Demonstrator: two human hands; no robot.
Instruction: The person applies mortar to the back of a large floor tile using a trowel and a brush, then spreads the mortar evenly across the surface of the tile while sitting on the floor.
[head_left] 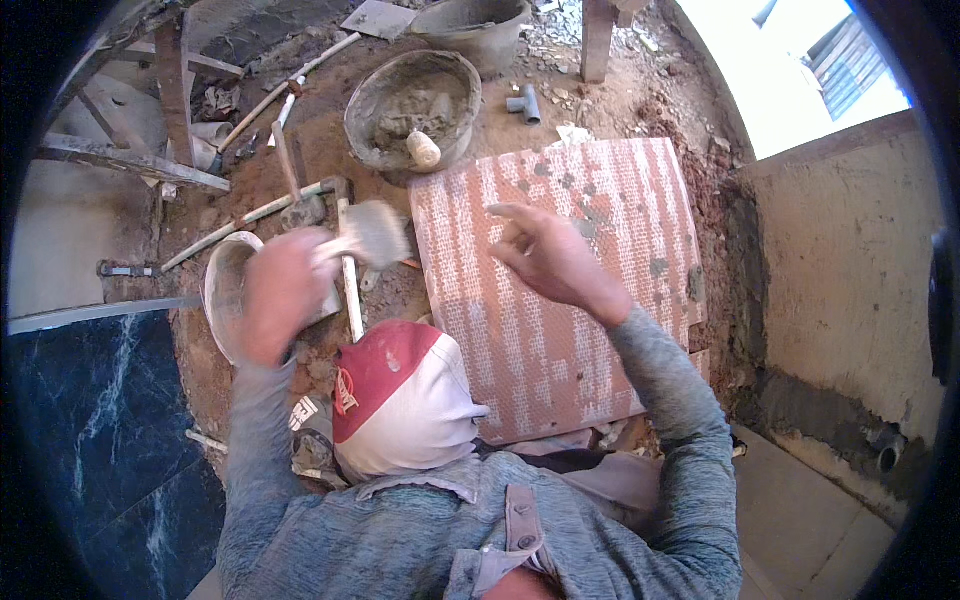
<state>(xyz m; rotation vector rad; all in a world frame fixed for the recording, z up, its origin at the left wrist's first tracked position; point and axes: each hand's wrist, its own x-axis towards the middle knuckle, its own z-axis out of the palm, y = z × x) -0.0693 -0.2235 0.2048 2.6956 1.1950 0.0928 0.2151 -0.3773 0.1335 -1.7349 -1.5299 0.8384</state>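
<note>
My left hand (287,290) is closed around the handle of a wide, flat brush (378,235), blurred by motion. It is held above a pale bucket (222,285) that the hand and forearm partly hide. My right hand (555,262) hovers over a large tile (540,360) lying with its ribbed, reddish-brown back upward. Nothing shows in that hand; its index finger is stretched out and the others are bent. White streaks run along the tile back, and grey mortar spots (590,215) dot its upper right part.
Beyond the tile stands a tub of wet mortar (430,110), with another tub (475,30) behind. A hammer (300,205), pipes and a grey pipe tee (525,104) lie on the dirt. Dark blue marbled tiles (120,440) are at left, a wall (850,270) at right. A red-and-white cap-like cloth (405,395) is before my chest.
</note>
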